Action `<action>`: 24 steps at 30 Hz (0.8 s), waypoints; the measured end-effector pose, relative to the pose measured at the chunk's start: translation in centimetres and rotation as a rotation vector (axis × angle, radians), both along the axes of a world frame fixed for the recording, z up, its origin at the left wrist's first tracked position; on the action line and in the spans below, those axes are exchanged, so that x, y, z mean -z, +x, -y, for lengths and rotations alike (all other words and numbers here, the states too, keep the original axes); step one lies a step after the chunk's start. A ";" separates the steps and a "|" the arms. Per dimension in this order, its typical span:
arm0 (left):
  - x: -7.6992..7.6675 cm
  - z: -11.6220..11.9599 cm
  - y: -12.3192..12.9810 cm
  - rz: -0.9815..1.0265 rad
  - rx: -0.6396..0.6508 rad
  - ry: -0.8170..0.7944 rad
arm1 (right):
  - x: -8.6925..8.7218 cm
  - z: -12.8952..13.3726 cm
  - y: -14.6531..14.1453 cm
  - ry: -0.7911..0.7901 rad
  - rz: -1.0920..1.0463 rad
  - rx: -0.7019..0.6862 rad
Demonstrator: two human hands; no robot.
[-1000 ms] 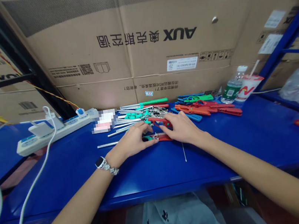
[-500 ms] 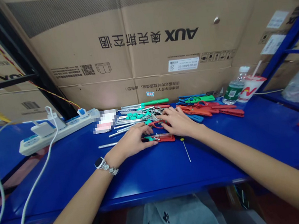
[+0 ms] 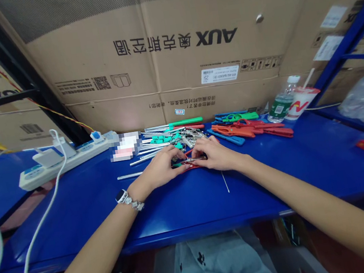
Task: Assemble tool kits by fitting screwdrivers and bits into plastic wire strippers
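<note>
On the blue table lies a long-nosed lighter with a metal tube (image 3: 129, 176) pointing left and a partly visible red handle shell. My left hand (image 3: 159, 167) is closed around the lighter near the joint of tube and handle, fingertips on the red part. My right hand (image 3: 219, 154) pinches at the handle's right end, where a second red piece shows between the hands. Fingers cover most of the handle. Just behind is a heap of metal lighter tubes (image 3: 148, 152) with green parts and loose wires (image 3: 191, 137). A thin pale rod (image 3: 226, 182) lies by my right wrist.
Orange and red handle shells (image 3: 235, 129) lie back right, beside blue shells (image 3: 232, 137) and a green shell (image 3: 240, 116). A bottle (image 3: 280, 106) and a cup (image 3: 302, 102) stand behind them. A power strip (image 3: 65, 160) with cables lies left. A large carton (image 3: 171, 65) closes the back.
My right hand has come down and nearer to me onto the lighter's handle, bringing the red piece over it. My left hand stays at the lighter. The view has shifted slightly.
</note>
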State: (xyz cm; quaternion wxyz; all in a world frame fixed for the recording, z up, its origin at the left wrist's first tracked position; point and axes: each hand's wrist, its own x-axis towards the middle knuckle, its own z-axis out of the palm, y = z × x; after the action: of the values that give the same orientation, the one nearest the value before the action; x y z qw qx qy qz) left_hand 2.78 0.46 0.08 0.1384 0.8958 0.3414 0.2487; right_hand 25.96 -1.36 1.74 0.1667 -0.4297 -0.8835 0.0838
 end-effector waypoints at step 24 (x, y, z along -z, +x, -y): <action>-0.4 0.2 -0.1 -0.021 0.055 -0.159 | 0.0 0.5 1.2 0.251 0.220 -0.172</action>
State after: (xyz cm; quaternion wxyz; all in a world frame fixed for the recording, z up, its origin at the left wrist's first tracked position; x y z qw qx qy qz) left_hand 2.66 0.26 0.43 0.2123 0.8935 0.3371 0.2073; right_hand 27.13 -1.84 1.70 0.1137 -0.3350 -0.9334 -0.0604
